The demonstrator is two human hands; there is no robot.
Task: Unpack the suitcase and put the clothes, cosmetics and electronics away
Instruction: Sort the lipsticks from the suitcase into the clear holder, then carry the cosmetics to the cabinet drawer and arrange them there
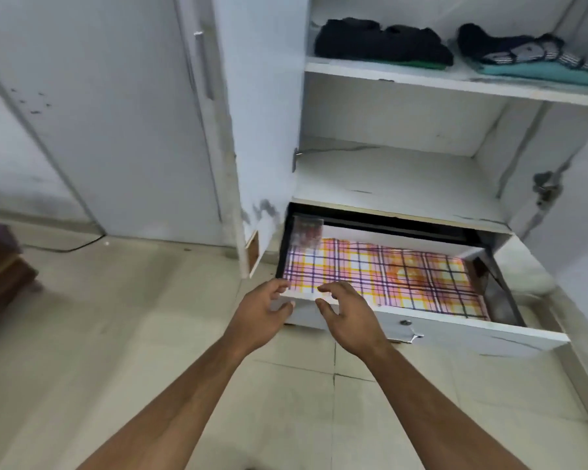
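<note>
At the foot of an open white wardrobe (404,178), a white pull-out drawer (455,329) stands drawn out over the pale tiled floor (123,334), its bottom lined with a pink, orange and purple checked sheet (381,276). Both bare hands reach to the drawer's near left corner. The left hand (263,312) has its fingertips over the front rim and its thumb against the front panel, fingers loosely bent, so it touches the edge; whether it truly grips cannot be told. The right hand (345,312) hovers just beside it with fingers spread and relaxed, holding nothing, its fingertips above the rim. In the drawer's far left corner a small clear packet with reddish contents (307,234) shows blurred, seemingly upright against the back wall; what it holds cannot be made out. A metal handle (414,335) and a small round lock (405,322) sit on the drawer front. On the upper shelf (421,78) lie two stacks of folded clothes: a black garment over a green one (384,44) on the left, and a dark patterned knit over a teal one (526,54) on the right. The shelf below them is bare white board. A dark brown wooden piece of furniture (0,276) stands at the far left
</note>
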